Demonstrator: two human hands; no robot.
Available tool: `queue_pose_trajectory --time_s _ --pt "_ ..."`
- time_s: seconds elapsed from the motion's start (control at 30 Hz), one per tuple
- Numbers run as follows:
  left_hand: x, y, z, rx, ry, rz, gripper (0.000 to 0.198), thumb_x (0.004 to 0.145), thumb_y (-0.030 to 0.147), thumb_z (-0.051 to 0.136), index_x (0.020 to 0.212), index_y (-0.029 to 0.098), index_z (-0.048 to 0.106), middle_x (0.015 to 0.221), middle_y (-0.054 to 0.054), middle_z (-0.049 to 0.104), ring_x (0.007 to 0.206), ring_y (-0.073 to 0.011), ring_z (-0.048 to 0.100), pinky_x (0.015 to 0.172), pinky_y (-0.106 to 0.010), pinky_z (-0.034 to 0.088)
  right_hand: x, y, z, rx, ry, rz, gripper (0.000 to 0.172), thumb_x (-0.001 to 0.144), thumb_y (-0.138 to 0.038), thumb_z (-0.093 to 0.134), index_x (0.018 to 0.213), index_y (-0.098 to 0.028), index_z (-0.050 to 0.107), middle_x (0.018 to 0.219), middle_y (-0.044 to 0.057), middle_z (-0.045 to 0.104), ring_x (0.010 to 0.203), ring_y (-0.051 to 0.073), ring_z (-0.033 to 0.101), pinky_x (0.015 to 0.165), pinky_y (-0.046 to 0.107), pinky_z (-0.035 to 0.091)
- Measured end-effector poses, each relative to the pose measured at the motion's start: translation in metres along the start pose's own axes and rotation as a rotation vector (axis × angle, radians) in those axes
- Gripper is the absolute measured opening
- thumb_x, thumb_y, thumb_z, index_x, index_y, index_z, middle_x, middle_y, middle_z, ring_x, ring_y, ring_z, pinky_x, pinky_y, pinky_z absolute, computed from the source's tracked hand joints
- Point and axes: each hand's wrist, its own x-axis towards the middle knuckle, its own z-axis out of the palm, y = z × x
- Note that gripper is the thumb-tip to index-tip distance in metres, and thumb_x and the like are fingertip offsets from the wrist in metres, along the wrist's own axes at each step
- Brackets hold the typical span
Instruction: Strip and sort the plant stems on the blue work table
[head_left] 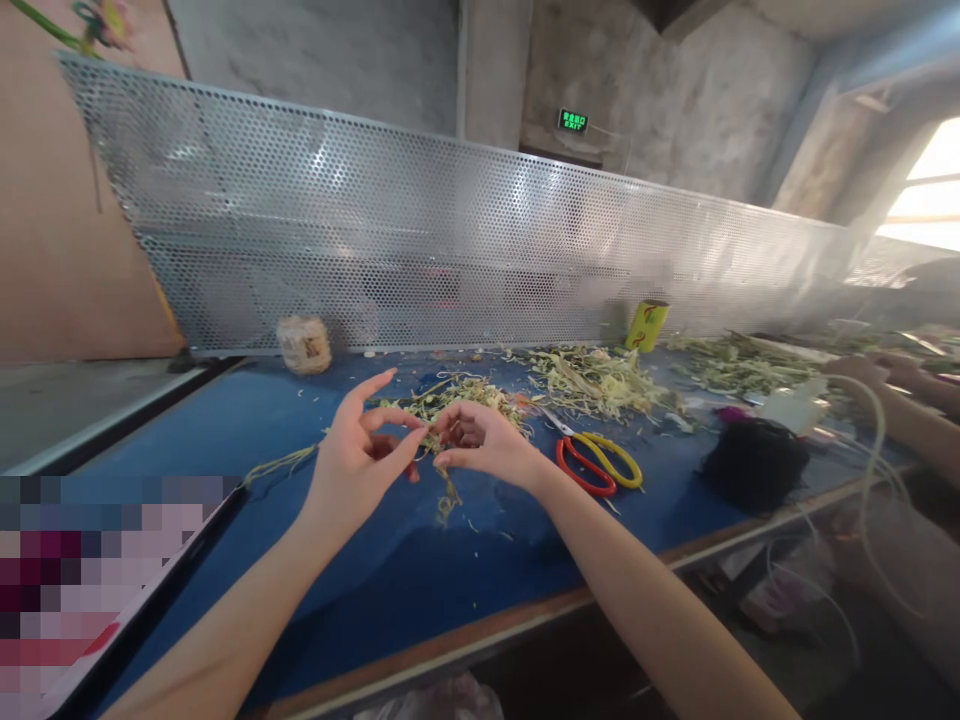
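Observation:
My left hand and my right hand meet above the blue table, each pinching part of a thin strand of dried plant fibre that dangles between them. The left index finger sticks up while thumb and middle finger pinch. My right fingers curl round the strand's upper end. Just behind the hands lies a heap of pale green-yellow fibre scraps.
Scissors with red and yellow handles lie right of my right hand. A larger scrap pile, a yellow can, a black bundle and a wrapped roll sit before a perforated metal screen. Another person's hands work far right.

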Motion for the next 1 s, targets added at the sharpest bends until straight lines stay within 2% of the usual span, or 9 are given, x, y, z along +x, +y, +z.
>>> queue_pose_trajectory --time_s 0.17,0.33,0.47,0.7,0.83,1.0 --pt "-0.0011 -0.0051 -0.0004 0.039 -0.048 0.011 0.055 0.069 0.025 0.058 0.118 0.023 0.032 0.079 0.000 0.057 0.041 -0.0082 0.055 0.044 -0.024 0.046 -0.0024 0.0021 0.0027 -0.319 0.026 -0.047 0.019 0.074 -0.031 0.054 0.071 -0.018 0.042 0.062 -0.005 0.040 0.051 0.006 0.035 0.048 0.019 0.031" --pt "-0.0013 -0.0057 0.0003 0.052 -0.084 -0.003 0.053 0.071 0.026 0.056 0.118 0.021 0.031 0.080 0.000 0.057 0.041 -0.0075 0.054 0.044 -0.023 0.045 -0.0023 0.0027 0.0020 -0.513 -0.042 -0.116 0.022 0.081 -0.029 0.043 0.063 -0.017 0.042 0.058 -0.005 0.039 0.054 0.007 0.036 0.051 0.019 0.030" --pt "-0.0013 -0.0062 0.0003 0.073 -0.117 -0.013 0.051 0.071 0.026 0.055 0.117 0.020 0.033 0.081 -0.001 0.057 0.042 -0.0070 0.053 0.045 -0.023 0.044 -0.0031 0.0028 0.0017 -0.560 -0.069 -0.114 0.023 0.084 -0.029 0.039 0.065 -0.017 0.044 0.058 -0.004 0.040 0.055 0.008 0.038 0.052 0.019 0.031" --pt "-0.0009 -0.0076 0.0005 0.093 -0.111 -0.001 0.051 0.072 0.027 0.054 0.118 0.020 0.032 0.081 -0.001 0.056 0.042 -0.0077 0.054 0.045 -0.024 0.044 -0.0042 0.0037 0.0013 -0.490 -0.115 -0.107 0.033 0.088 -0.029 0.031 0.059 -0.017 0.041 0.057 -0.004 0.044 0.055 0.007 0.043 0.057 0.019 0.035" --pt "0.0003 -0.0094 0.0013 0.063 -0.114 -0.010 0.062 0.070 0.030 0.058 0.123 0.022 0.028 0.086 -0.003 0.059 0.042 -0.0082 0.054 0.047 -0.025 0.046 -0.0035 0.0029 0.0014 -0.562 -0.069 -0.104 0.032 0.087 -0.025 0.033 0.058 -0.017 0.041 0.055 -0.004 0.044 0.052 0.007 0.042 0.055 0.019 0.034" --pt "0.0006 -0.0090 0.0010 0.031 -0.106 -0.031 0.071 0.067 0.030 0.061 0.128 0.024 0.025 0.090 -0.006 0.062 0.043 -0.0097 0.056 0.048 -0.027 0.047 -0.0042 -0.0010 0.0021 -0.617 -0.078 -0.139 0.027 0.085 -0.021 0.034 0.060 -0.017 0.043 0.056 -0.004 0.045 0.053 0.007 0.044 0.055 0.019 0.034"
